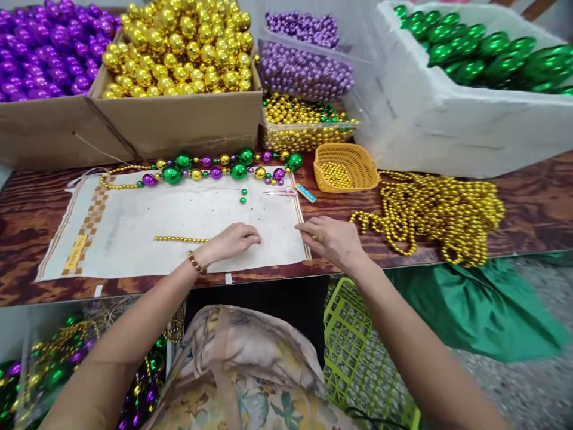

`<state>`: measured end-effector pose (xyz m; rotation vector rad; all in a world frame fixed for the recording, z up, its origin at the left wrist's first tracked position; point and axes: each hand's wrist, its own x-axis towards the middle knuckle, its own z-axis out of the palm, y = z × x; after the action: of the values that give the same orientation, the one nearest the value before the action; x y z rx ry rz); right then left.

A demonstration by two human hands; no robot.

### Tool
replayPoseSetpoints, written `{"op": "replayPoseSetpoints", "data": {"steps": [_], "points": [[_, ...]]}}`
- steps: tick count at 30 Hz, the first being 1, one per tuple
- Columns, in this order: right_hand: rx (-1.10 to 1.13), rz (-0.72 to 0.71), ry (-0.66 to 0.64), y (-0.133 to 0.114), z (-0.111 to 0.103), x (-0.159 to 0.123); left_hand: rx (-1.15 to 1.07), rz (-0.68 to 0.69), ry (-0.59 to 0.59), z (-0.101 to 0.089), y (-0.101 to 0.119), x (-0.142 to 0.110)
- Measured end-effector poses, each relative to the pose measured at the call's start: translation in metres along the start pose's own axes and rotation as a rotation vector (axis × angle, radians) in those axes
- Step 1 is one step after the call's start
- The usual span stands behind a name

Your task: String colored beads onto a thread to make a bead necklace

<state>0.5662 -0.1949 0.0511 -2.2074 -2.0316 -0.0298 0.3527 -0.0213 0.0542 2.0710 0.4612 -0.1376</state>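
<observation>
The short gold bead strand (179,239) lies nearly straight on the white cloth (134,221), its right end passing out of sight at the left hand (230,240). That hand rests low over the cloth, fingers bent inward; their tips are partly turned from view, and it cannot be told how far they are closed or whether they have hold of a thread. The right hand (330,237) is at the cloth's right edge, fingers bunched and directed toward the left hand; whether anything is pinched there cannot be told either. No line between the hands can be made out. Two loose green beads (243,196) lie above the left hand, near a slim pink tool (282,192) of uncertain type. A mixed-bead garland (239,172) runs along the cloth's far edge. In the inspector's judgement, good handling calls for keeping the gold strand flat and straight, steadying it near its hidden end, and making any pull gently along its line. The forearms should stay clear of the green beads, which could roll, and of the garland, which could snag.
</observation>
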Motion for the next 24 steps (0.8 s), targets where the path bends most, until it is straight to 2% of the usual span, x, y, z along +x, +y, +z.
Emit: {"op": "replayPoseSetpoints", "data": {"steps": [2,5,9,13,18,21,23,24], "points": [[-0.067,0.035,-0.044,0.024,-0.002,-0.003,0.009,-0.023,0.005,-0.017,-0.006,-0.017],[-0.16,0.166,-0.073,0.056,0.004,-0.002,0.003,-0.092,0.021,-0.037,-0.017,-0.043],[-0.228,0.26,-0.178,0.076,0.014,0.006,-0.042,-0.169,0.121,-0.052,-0.026,-0.069],[-0.262,0.264,-0.214,0.065,0.015,0.018,-0.126,-0.191,0.175,-0.053,-0.021,-0.081],[-0.261,0.28,-0.233,0.026,-0.009,0.035,-0.074,-0.134,0.175,-0.045,-0.011,-0.078],[-0.235,0.173,-0.233,0.012,-0.03,0.049,-0.035,-0.103,0.173,-0.043,-0.01,-0.076],[-0.206,0.04,-0.236,0.011,-0.045,0.06,-0.014,-0.106,0.177,-0.043,-0.01,-0.074],[-0.188,0.032,-0.223,0.011,-0.052,0.065,-0.007,-0.105,0.177,-0.043,-0.009,-0.073]]}}
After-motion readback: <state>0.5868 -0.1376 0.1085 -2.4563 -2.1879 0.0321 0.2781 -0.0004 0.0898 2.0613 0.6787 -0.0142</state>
